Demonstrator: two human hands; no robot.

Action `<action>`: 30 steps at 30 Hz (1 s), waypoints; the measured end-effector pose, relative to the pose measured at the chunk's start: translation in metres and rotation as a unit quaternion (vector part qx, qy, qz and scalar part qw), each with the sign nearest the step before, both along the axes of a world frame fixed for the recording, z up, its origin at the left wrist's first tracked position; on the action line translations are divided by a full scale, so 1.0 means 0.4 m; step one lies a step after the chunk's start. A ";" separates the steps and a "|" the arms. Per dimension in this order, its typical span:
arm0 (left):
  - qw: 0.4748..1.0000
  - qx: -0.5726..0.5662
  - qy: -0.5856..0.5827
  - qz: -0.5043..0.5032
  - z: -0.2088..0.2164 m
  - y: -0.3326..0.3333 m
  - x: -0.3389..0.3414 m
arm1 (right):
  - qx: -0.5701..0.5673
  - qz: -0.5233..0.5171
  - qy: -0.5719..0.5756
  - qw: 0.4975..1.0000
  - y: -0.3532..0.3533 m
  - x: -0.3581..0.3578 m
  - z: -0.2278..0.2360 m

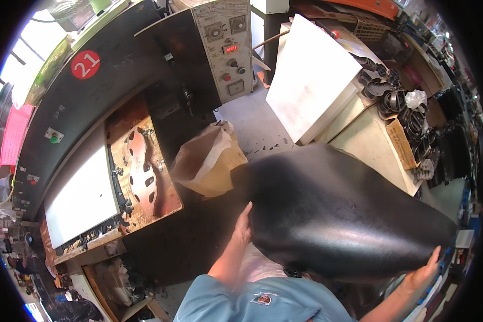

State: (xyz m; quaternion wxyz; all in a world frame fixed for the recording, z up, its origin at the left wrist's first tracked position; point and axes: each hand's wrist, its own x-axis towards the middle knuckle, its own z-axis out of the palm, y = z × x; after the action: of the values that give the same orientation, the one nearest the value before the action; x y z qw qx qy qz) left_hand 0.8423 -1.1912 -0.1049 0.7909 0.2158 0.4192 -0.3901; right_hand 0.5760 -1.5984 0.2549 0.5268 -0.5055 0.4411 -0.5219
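Note:
A large, smooth black sheet (327, 209), bent into a curve, spans the space in front of my body. My left hand (244, 221) grips its left edge, with part of the fingers hidden by the sheet. At the lower right corner, my right hand (425, 271) holds the opposite edge, some fingers curling behind it. The sheet's far side rises close to an open brown paper sack (214, 163) and a pale worktable (378, 142).
To the left stands a dark machine (161, 59) with a control panel (228, 53). Its bed carries a white board (83, 185) and a strip-shaped cutting die (141, 172) among black scraps. A white slab (311, 75) and black straps (397, 102) occupy the right.

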 end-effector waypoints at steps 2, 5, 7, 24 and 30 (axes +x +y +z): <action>0.965 0.215 -0.121 -0.083 0.038 0.016 0.023 | 0.025 0.037 0.058 0.997 -0.042 -0.076 -0.078; 0.852 0.396 -0.300 -0.167 0.097 0.005 0.058 | 0.102 0.050 0.101 0.988 -0.102 -0.226 -0.243; 0.807 0.414 -0.405 -0.118 0.148 -0.050 0.065 | 0.176 0.036 0.148 0.973 -0.134 -0.374 -0.371; 0.567 0.104 -0.812 -0.095 0.966 -0.081 -0.528 | 0.350 0.404 0.306 0.788 0.144 -0.546 -0.896; 0.521 0.162 -0.838 0.010 1.082 0.233 -0.616 | 0.294 0.436 0.097 0.845 0.325 -0.022 -0.722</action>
State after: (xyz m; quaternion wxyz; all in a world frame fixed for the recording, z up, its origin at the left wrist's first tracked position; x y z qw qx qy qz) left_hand 0.5957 -1.0981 0.3281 0.7324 0.5633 -0.3786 0.0534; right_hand 0.5672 -1.4686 -0.0341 0.7785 -0.5151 0.3572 -0.0323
